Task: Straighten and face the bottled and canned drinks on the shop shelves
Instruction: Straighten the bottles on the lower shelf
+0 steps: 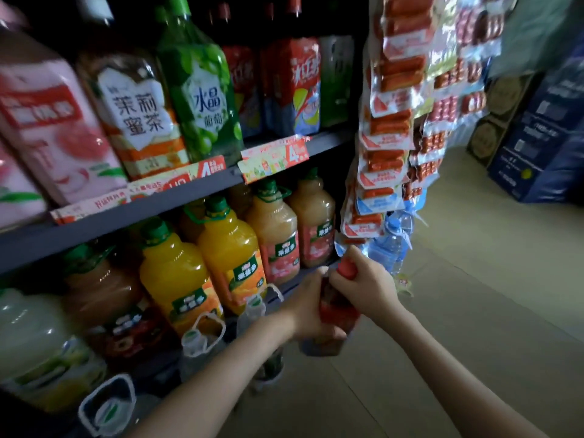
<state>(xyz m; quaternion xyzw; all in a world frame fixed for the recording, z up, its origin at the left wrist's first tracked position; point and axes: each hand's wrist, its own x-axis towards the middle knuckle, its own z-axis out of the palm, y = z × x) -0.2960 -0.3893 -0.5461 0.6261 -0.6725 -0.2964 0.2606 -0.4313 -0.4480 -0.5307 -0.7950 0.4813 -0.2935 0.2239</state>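
Red-capped bottle first, because we are holding it right in front of us, out in the aisle and level with the lower shelf, both hands wrapped round it. Our left hand is closing around the body from the shelf side, fingers curled behind the label, while our right hand is gripping high up, thumb and fingers pinching just under the red cap. The label is smearing with motion, so we cannot tell which way it is facing. To do this well, we reckon we should be turning the bottle with the top hand while the lower hand is steadying it, getting the label square to the aisle before setting it down upright in a gap at the shelf edge. Just beyond our hands, orange juice bottles are standing in the front row of the lower shelf, pinkish ones next to them. Further up, the tea and grape bottles are lining the upper shelf, labels mostly outward. Off to the right, hanging sausage packs are dangling close, so we judge we should be keeping our elbows in.
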